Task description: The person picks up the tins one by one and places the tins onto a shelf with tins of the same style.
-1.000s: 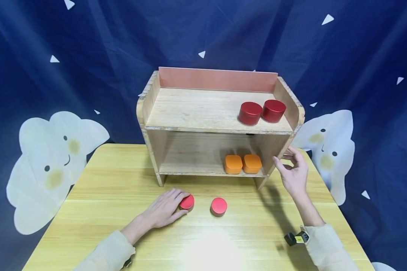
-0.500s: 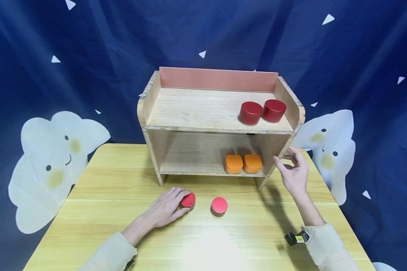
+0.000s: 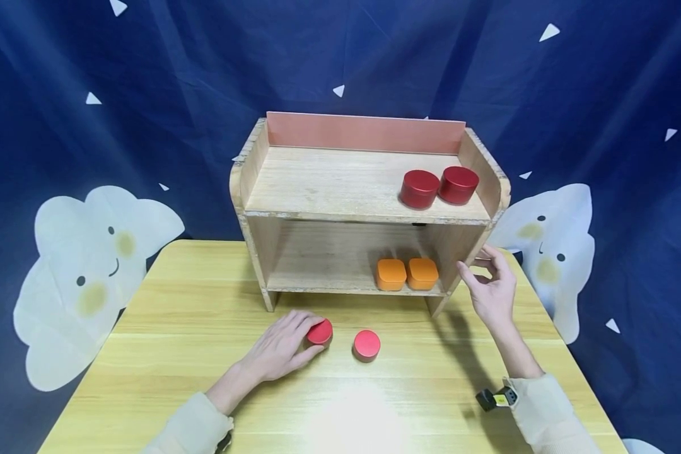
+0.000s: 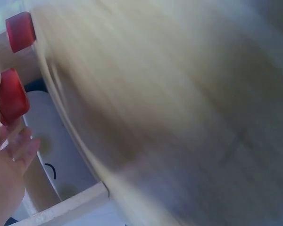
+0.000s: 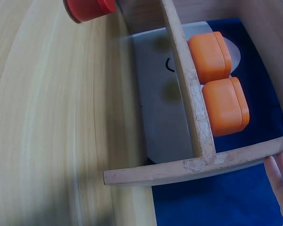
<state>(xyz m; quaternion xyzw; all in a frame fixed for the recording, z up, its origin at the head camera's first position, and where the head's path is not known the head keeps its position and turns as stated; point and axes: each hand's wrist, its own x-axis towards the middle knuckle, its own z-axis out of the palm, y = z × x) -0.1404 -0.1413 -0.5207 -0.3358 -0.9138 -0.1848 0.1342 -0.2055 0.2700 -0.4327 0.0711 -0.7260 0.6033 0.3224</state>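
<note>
My left hand (image 3: 278, 350) grips a small round red tin (image 3: 320, 332) on the table, thumb on its near side and fingers over the far side. In the left wrist view this held red tin (image 4: 12, 96) shows at the left edge. A second red tin (image 3: 366, 345) stands a short way to its right. My right hand (image 3: 494, 293) holds the right side panel of a two-tier wooden shelf (image 3: 329, 183), thumb at the front edge. The right wrist view catches only some of its fingers (image 5: 275, 176), against the panel's outer face.
Two dark red tins (image 3: 420, 189) stand at the right of the upper tier. Below them, two orange square boxes (image 3: 391, 275) sit side by side on the lower tier. A blue curtain (image 3: 340, 57) hangs behind the wooden table (image 3: 193, 284).
My left hand has slid the red tin a little to the right and slightly away, closer to the second tin. The right hand stays at the shelf's side panel.
</note>
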